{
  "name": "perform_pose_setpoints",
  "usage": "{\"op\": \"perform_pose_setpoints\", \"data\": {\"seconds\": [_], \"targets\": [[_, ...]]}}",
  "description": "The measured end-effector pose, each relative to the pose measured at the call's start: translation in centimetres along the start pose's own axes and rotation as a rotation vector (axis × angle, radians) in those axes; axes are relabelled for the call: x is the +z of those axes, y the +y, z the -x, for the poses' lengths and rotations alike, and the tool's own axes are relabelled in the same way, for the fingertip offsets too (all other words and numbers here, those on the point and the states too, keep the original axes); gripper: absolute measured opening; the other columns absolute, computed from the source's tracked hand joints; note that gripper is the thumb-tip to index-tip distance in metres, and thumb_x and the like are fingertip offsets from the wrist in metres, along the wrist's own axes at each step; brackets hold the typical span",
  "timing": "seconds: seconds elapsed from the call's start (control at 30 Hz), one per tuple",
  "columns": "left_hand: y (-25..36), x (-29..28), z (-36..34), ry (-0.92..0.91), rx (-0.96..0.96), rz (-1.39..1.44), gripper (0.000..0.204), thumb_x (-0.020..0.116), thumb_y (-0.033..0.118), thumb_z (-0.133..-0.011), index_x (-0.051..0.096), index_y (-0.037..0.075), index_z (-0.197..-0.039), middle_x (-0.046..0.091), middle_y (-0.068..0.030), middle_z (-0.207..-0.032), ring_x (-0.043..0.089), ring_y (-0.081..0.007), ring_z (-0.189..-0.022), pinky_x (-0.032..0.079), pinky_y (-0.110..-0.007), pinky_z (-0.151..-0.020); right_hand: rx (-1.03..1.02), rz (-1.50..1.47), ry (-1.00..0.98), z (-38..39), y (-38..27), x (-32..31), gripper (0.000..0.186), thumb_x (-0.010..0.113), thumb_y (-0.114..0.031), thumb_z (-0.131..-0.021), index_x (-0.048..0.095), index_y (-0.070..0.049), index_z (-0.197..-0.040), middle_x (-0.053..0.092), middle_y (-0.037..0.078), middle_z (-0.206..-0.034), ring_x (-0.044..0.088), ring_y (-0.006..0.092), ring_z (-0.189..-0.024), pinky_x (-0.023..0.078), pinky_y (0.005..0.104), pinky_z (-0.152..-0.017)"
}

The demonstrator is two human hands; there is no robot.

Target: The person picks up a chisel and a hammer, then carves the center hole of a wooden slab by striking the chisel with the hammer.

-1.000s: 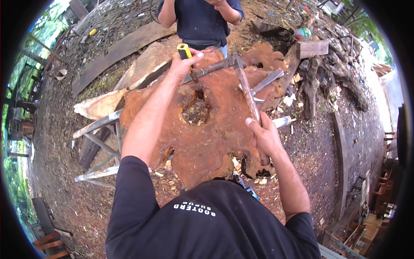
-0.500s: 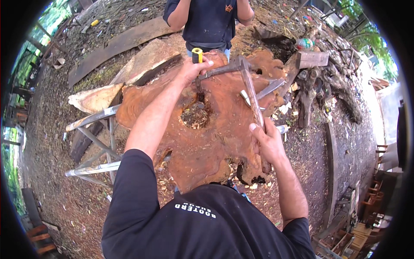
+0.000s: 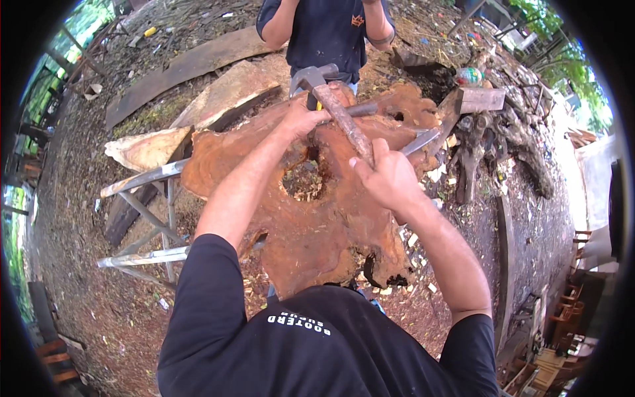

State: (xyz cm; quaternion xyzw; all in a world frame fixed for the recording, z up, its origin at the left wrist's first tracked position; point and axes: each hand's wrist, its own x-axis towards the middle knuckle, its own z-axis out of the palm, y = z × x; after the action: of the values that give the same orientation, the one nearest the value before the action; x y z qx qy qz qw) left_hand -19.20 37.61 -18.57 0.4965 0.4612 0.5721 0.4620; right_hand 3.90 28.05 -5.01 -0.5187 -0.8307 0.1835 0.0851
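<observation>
A large reddish-brown slab of wood [image 3: 357, 218] with a ragged outline and a hole lies before me on a metal stand. My left hand [image 3: 303, 122] is closed around the black-and-yellow handle of a chisel [image 3: 311, 101], upright over the slab's far part above the hole; its lower end is hidden. My right hand [image 3: 391, 177] grips the wooden handle of a hammer [image 3: 344, 120]. The hammer's head is at the chisel's top and partly covers it; I cannot tell whether they touch. A dark bar [image 3: 362, 109] and a metal blade [image 3: 420, 141] lie on the slab's far right.
A person [image 3: 324, 40] in a dark shirt stands across the slab, arms raised. Metal stand tubes [image 3: 142, 180] stick out at left. Cut timber [image 3: 149, 149] lies at far left. Gnarled logs [image 3: 512, 142] and a wooden block [image 3: 481, 100] are at right. Chips litter the ground.
My right hand has moved up and left with the hammer, bringing its head over the chisel's handle. My left hand stays closed on the chisel, shifted only slightly.
</observation>
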Motion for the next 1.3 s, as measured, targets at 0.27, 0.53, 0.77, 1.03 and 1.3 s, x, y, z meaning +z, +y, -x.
{"op": "perform_pose_setpoints", "data": {"seconds": [0.27,0.53,0.77,1.03,1.3], "targets": [[-0.1,-2.3,0.2,-0.107,-0.032,-0.120,0.026,0.080,0.019,-0.084,0.073,0.006,-0.105,0.072,-0.0026,-0.104,0.064,-0.0128,-0.097,0.051,-0.033,-0.089,-0.108,-0.332,0.250,1.4,-3.8,-4.9,0.042,0.065,-0.033,-0.093,0.049,0.006,-0.101,0.066,0.029,-0.073,0.068,0.0473,-0.074,0.053,0.0524,-0.066],[0.4,-1.3,-0.3,-0.053,-0.077,-0.205,0.031,0.083,0.024,-0.082,0.073,0.008,-0.106,0.071,0.0002,-0.104,0.063,-0.0095,-0.096,0.051,-0.030,-0.088,-0.009,-0.086,-0.006,-0.9,-0.4,-0.7,0.045,0.064,-0.036,-0.093,0.050,0.006,-0.101,0.067,0.030,-0.077,0.068,0.0484,-0.077,0.053,0.0544,-0.073],[-1.4,-2.8,-0.4,-0.076,-0.070,-0.167,0.025,0.080,0.020,-0.086,0.075,0.004,-0.104,0.072,-0.0073,-0.112,0.065,-0.0126,-0.102,0.051,-0.031,-0.093,-0.081,-0.426,0.224,0.8,-4.0,-5.0,0.041,0.063,-0.034,-0.096,0.051,0.004,-0.105,0.065,0.019,-0.068,0.067,0.0364,-0.064,0.052,0.0445,-0.061],[-1.2,-1.6,-0.1,-0.016,-0.121,-0.241,0.028,0.081,0.021,-0.084,0.073,0.003,-0.105,0.072,-0.0037,-0.105,0.064,-0.0100,-0.094,0.053,-0.029,-0.085,0.077,-0.103,-0.023,-1.1,0.0,-0.4,0.047,0.063,-0.039,-0.093,0.053,0.005,-0.105,0.067,0.031,-0.082,0.069,0.0442,-0.083,0.053,0.0522,-0.076],[-2.7,-1.8,-0.9,-0.069,-0.057,-0.182,0.031,0.080,0.020,-0.086,0.072,0.003,-0.110,0.072,-0.0037,-0.108,0.065,-0.0108,-0.096,0.053,-0.030,-0.089,0.043,-0.214,0.054,-0.8,-0.7,-0.1,0.046,0.063,-0.038,-0.093,0.051,0.006,-0.100,0.067,0.030,-0.079,0.068,0.0457,-0.076,0.053,0.0533,-0.075]]}}
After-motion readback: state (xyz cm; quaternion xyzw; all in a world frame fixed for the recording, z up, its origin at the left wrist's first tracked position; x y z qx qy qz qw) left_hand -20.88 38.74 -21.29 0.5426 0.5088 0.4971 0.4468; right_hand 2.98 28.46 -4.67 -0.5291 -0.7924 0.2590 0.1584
